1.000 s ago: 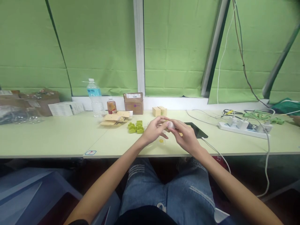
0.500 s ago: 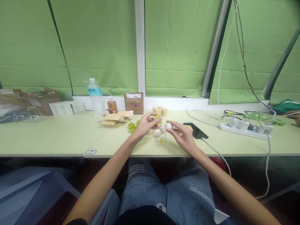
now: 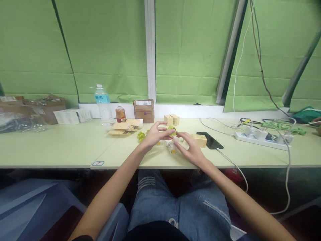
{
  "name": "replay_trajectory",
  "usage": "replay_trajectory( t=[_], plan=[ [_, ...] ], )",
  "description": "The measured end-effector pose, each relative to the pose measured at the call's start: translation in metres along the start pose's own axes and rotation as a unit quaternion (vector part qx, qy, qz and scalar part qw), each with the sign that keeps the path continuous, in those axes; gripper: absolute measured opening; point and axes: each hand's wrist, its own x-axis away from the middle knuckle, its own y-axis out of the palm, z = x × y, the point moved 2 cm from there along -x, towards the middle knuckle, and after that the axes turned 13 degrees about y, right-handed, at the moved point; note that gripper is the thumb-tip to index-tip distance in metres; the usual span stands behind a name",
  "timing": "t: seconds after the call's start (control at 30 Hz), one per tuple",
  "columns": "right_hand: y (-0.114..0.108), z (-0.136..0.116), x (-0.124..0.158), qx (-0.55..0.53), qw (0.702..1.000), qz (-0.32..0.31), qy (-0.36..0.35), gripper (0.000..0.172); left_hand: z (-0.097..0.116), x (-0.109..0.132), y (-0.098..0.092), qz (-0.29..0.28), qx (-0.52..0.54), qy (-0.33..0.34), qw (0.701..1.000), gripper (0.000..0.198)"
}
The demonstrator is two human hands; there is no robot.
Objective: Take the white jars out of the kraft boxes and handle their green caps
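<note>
Green rounded plastic piece (image 3: 171, 130) pinched by left hand (image 3: 155, 134); right hand (image 3: 190, 149) curled, its grasp unclear.

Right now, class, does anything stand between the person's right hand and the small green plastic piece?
Nothing visible does. The left hand pinches the small green plastic piece above the pale green table; the right hand sits right beside it, nothing between. Some small clear items lie lower, on the table.

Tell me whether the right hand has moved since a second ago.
Yes. The right hand has shifted left, away from the black phone and toward the left hand holding a green cap, uncovering a small tan box.
</note>
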Motion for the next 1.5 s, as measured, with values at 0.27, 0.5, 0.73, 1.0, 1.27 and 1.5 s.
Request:
replay_trajectory(
  t=[0.27, 0.5, 0.73, 1.0, 1.27, 1.5],
  plan=[
    [-0.018, -0.017, -0.006, 0.023, 0.997, 0.066, -0.041, 0.052, -0.007, 0.008, 0.035, -0.003, 0.029, 0.033, 0.999, 0.056],
    [-0.035, -0.025, -0.009, 0.025, 0.996, 0.043, -0.071, 0.057, -0.008, 0.003, 0.031, -0.012, 0.06, 0.053, 0.997, 0.046],
    [-0.038, -0.028, -0.008, 0.034, 0.995, 0.035, -0.082, 0.05, -0.005, 0.004, 0.032, -0.034, 0.105, 0.043, 0.993, 0.041],
    [-0.037, -0.033, -0.008, 0.052, 0.992, 0.061, -0.099, 0.046, -0.007, 0.007, 0.039, 0.033, 0.112, 0.053, 0.992, 0.045],
    [-0.035, -0.032, -0.005, 0.067, 0.988, 0.065, -0.123, 0.052, -0.007, 0.013, 0.043, 0.079, 0.094, 0.062, 0.99, 0.046],
    [-0.035, -0.032, -0.005, 0.071, 0.989, 0.061, -0.114, 0.053, -0.009, 0.015, 0.05, 0.103, 0.118, 0.061, 0.986, 0.045]
  ],
)
